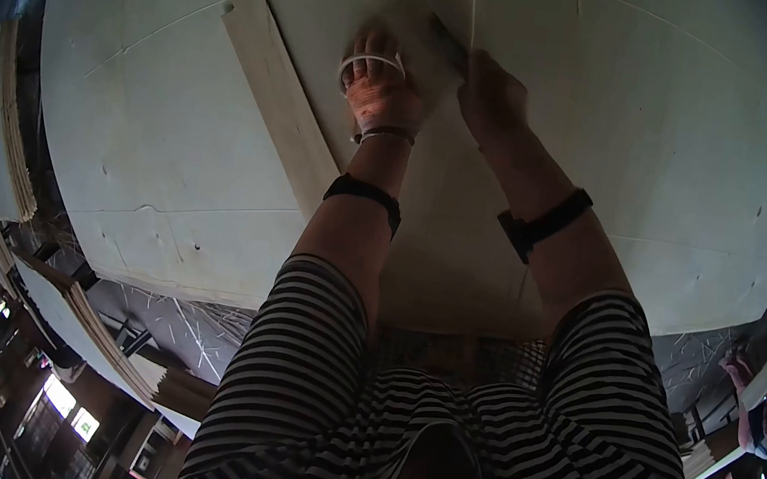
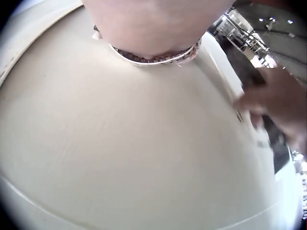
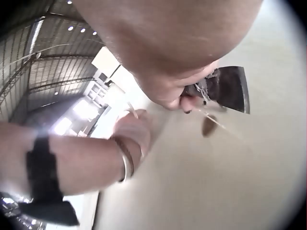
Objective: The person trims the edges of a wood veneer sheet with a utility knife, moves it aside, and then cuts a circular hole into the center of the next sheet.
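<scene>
A large pale sheet (image 1: 681, 157) lies under both hands. My left hand (image 1: 382, 97) rests on it, fingers pointing away from me, with a white band (image 1: 373, 59) across them. To its right, my right hand (image 1: 494, 101) grips a dark tool (image 1: 448, 45). In the right wrist view that tool has a broad, dark metal blade (image 3: 232, 88) flaring to a straight edge, with the right hand (image 3: 177, 88) curled round its narrow end. Close to the blade, the sheet has a brown oval mark (image 3: 208, 125). The left wrist view hides the left fingers; the right hand (image 2: 280, 103) appears blurred.
A long, narrow pale strip (image 1: 278, 80) lies on the sheet left of my left hand. Stacked sheets (image 1: 12, 127) stand beyond the left edge, with more (image 1: 84, 332) at the lower left. Thin scraps (image 1: 196, 330) litter the floor below the near edge.
</scene>
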`<state>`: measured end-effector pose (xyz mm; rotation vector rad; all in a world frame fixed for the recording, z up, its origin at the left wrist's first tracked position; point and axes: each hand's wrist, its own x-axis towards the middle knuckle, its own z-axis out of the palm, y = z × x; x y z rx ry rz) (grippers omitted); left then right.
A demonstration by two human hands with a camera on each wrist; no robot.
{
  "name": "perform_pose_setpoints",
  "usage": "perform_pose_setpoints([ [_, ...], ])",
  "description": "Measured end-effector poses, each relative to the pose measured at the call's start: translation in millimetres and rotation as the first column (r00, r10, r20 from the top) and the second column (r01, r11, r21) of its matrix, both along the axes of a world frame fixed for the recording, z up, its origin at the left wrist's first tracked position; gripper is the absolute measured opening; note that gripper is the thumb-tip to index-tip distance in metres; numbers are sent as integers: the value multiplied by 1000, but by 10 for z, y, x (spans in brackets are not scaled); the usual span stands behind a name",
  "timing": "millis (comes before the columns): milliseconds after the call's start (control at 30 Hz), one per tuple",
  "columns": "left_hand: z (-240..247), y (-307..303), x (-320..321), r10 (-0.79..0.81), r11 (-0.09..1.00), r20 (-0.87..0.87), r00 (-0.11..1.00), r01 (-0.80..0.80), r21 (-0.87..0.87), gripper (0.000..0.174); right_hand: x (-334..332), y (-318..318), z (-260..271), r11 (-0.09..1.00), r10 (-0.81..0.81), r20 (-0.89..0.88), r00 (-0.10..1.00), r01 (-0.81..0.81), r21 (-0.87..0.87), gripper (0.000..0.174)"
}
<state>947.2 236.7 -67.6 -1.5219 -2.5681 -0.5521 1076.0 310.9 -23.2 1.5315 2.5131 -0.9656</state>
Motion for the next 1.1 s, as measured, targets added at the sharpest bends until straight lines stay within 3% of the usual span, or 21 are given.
perform_pose_setpoints([
  [100, 56, -74, -11, 10, 1000, 18, 1000, -10, -2, 34, 643, -850, 27, 993, -112, 105, 988, 115, -28, 20],
  [200, 44, -199, -112, -129, 991, 15, 992, 129, 19, 33, 1658, -2162, 161, 974, -70, 148, 987, 99, -202, 29],
  [233, -1, -235, -232, -238, 968, 94, 967, 244, -63, 32, 1966, -2618, 250, 952, -38, 198, 979, 96, -290, 31],
  [267, -7, -346, -278, -333, 923, 177, 926, 358, -138, 32, 2352, -3117, 288, 961, 51, 75, 996, -28, -277, 32],
  [300, 69, -533, -250, -378, 923, 137, 916, 385, -26, 32, 2666, -3546, 358, 957, 146, -49, 988, -154, -246, 34],
  [333, 115, -744, -216, -388, 919, 142, 911, 395, -23, 32, 2818, -3858, 494, 959, 136, -44, 990, -143, -245, 34],
  [400, 144, -1213, -109, -517, 847, 227, 825, 531, 1, 29, 3027, -4356, 738, 938, 15, 98, 995, 20, -345, 32],
  [467, 308, -1813, 130, -486, 824, 452, 748, 564, -47, 29, 3096, -4678, 875, 889, -72, 236, 969, 169, -426, 29],
  [500, 476, -2139, 256, -391, 813, 684, 616, 579, -57, 29, 3037, -4685, 869, 892, -51, 217, 975, 142, -429, 29],
  [533, 506, -2521, 402, -308, 846, 785, 538, 532, -32, 29, 2896, -4573, 802, 907, -171, 273, 947, 260, -331, 28],
  [567, 639, -2869, 514, -86, 901, 961, 262, 432, -37, 31, 2703, -4421, 676, 904, -284, 302, 910, 359, -232, 28],
  [600, 788, -3186, 519, -70, 923, 946, 317, 379, -59, 31, 2529, -4241, 462, 943, -271, 200, 942, 301, -140, 29],
  [633, 939, -3527, 528, -184, 892, 873, 451, 450, -45, 31, 2331, -4107, 257, 965, -250, 99, 963, 256, -54, 31],
  [667, 1049, -3838, 490, -297, 847, 776, 557, 529, -55, 31, 2034, -3943, 269, 937, -310, 41, 950, 312, -158, 33],
  [700, 1094, -4126, 393, -272, 865, 755, 597, 495, -79, 31, 1709, -3754, 353, 893, -381, -2, 925, 367, -259, 35],
  [800, 1084, -4811, 77, -75, 862, 738, 671, 415, -290, 32, 946, -3524, 246, 956, -249, 24, 968, 249, -156, 47],
  [867, 1122, -5110, -266, 70, 867, 580, 812, 238, -438, 35, 462, -3535, 348, 976, -188, 24, 982, 190, -105, 51],
  [933, 1160, -5303, -656, 147, 899, 575, 804, 133, -416, 36, 32, -3589, 404, 961, -270, 121, 955, 276, -35, 61],
  [967, 1165, -5370, -877, 214, 916, 575, 790, 43, -399, 36, -103, -3603, 334, 964, -261, 115, 959, 265, -28, 61],
  [1033, 1175, -5444, -1322, 215, 918, 501, 839, 1, -396, 37, -236, -3611, 15, 976, -214, 313, 925, 192, 99, 80],
  [1100, 1087, -5519, -1803, 204, 921, 437, 876, -21, -389, 37, -131, -3399, -387, 988, -148, 318, 937, 125, 91, 75],
])
